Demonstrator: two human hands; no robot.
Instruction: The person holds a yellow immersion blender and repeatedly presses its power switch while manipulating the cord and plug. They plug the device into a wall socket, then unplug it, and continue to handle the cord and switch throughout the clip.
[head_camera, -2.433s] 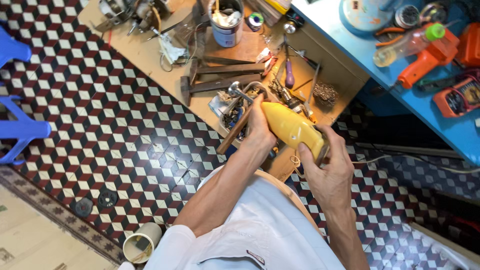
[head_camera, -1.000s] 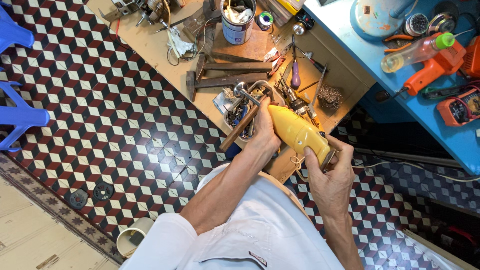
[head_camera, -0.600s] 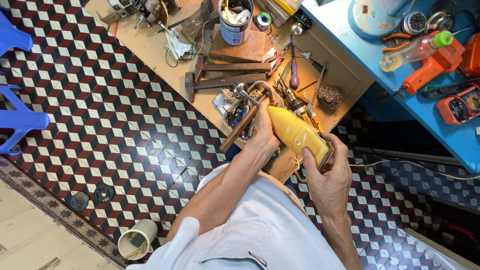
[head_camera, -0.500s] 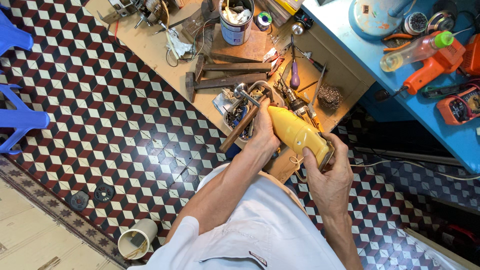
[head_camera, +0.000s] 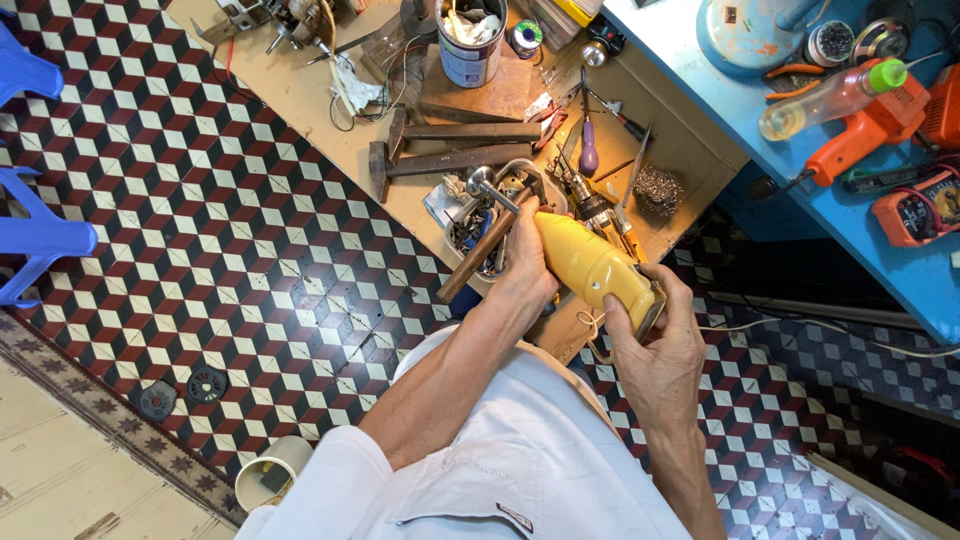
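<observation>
Checkered tile floor (head_camera: 200, 250) in red, black and white runs under a low wooden workbench (head_camera: 320, 110) and a blue table (head_camera: 900, 270). Since a moment ago the grip looks the same and the yellow power tool (head_camera: 592, 268) has barely shifted. The left hand (head_camera: 524, 268) wraps its smooth plastic nose, fingers closed; the right hand (head_camera: 655, 345) clasps its rear end. Behind stand a blue-labelled tin can (head_camera: 470, 55), a wooden-handled hammer (head_camera: 487, 238) and an orange drill (head_camera: 868, 130).
</observation>
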